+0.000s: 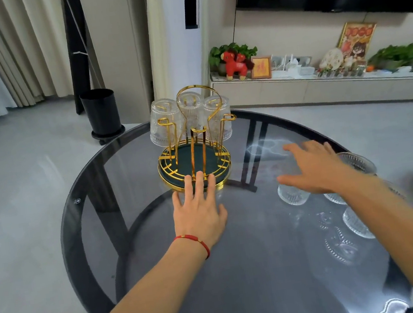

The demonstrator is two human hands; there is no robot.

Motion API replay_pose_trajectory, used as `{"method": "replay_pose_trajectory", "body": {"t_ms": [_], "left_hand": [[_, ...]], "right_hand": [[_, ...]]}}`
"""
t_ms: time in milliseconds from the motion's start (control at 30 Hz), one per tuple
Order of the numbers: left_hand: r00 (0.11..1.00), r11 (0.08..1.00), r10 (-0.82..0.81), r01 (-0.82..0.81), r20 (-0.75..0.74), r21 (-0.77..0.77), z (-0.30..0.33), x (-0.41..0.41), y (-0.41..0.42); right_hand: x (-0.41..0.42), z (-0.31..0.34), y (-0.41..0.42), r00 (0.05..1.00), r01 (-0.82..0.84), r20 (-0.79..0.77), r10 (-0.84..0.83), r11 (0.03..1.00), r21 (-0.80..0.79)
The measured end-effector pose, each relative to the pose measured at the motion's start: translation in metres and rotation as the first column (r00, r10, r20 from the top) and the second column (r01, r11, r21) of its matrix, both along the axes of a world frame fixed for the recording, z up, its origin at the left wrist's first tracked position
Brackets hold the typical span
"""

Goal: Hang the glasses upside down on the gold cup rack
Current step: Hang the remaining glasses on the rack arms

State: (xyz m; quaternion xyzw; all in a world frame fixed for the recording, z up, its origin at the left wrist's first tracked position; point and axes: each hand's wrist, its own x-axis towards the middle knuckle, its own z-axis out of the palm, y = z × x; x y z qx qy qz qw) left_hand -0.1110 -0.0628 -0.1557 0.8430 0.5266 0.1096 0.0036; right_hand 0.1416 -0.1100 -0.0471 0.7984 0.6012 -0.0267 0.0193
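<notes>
Nearest the camera, a ribbed glass (357,222) is seen on the round smoked-glass table (90,227), under the right forearm. The right hand (311,167) is spread flat and holds nothing; another glass (292,193) stands just beneath its thumb. The left hand (198,208) is spread too, fingertips touching the base of the gold cup rack (193,158), where three glasses (162,121) are hung upside down beyond them. The rack should probably be steadied while the glass is gripped by its wall, inverted, and lowered over a free near prong.
</notes>
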Motion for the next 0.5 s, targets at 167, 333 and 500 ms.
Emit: {"method": "replay_pose_trajectory", "body": {"t_ms": [167, 333, 500], "left_hand": [[0.993, 0.998, -0.063, 0.062, 0.104, 0.016, 0.013, 0.002, -0.011], [0.853, 0.97, -0.172, 0.233, 0.493, -0.064, 0.033, 0.017, -0.028], [0.59, 0.834, 0.058, 0.415, 0.805, -0.364, 0.054, 0.034, -0.043]], "right_hand": [[-0.005, -0.029, -0.017, 0.993, 0.094, 0.064, -0.104, 0.985, 0.142], [-0.015, -0.031, -0.023, 0.983, 0.058, -0.184, 0.0, 0.949, 0.31], [-0.036, -0.03, -0.038, 0.88, -0.202, -0.335, 0.336, 0.904, 0.377]]}}
